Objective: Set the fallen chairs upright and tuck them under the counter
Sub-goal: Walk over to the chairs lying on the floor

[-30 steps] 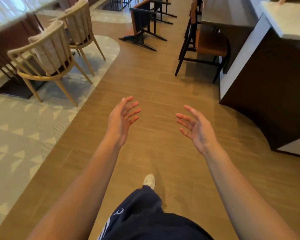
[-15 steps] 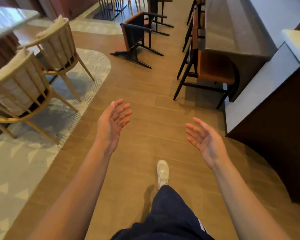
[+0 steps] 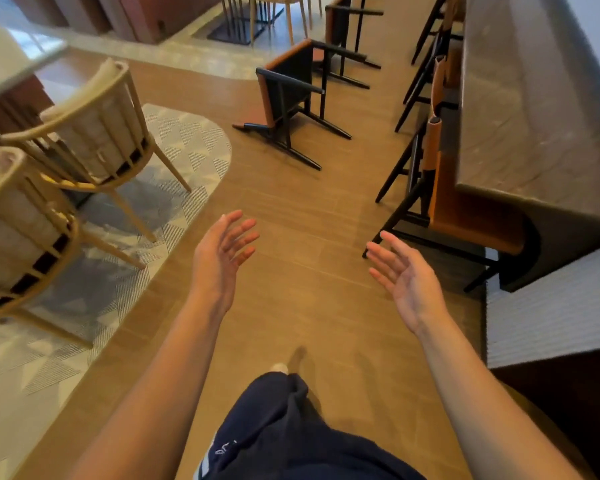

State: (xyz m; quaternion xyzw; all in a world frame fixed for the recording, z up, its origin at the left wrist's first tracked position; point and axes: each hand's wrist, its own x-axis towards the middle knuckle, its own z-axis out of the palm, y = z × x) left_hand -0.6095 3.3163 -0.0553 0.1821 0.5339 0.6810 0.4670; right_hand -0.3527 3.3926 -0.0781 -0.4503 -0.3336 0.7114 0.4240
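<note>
A black-framed chair with an orange-brown seat [image 3: 288,95] lies on its side on the wooden floor ahead, legs pointing right. Behind it a second fallen chair [image 3: 347,32] lies the same way. To the right runs the grey stone counter [image 3: 520,109]; an upright chair [image 3: 458,209] stands tucked under its near end, and further upright ones [image 3: 437,74] line it beyond. My left hand [image 3: 222,258] and my right hand [image 3: 406,275] are held out in front of me, palms facing each other, fingers apart, holding nothing, well short of the fallen chairs.
Two pale wooden armchairs [image 3: 94,133] with cushions stand at a table [image 3: 11,60] on the patterned carpet to the left. A dark cabinet with a ribbed white panel [image 3: 548,306] juts in at the right. Wooden floor [image 3: 291,209] runs between them toward the fallen chairs.
I have walked forward along the aisle; the fallen chairs and the counter are nearer and larger. Both hands stay open in front of me, slightly wider apart.
</note>
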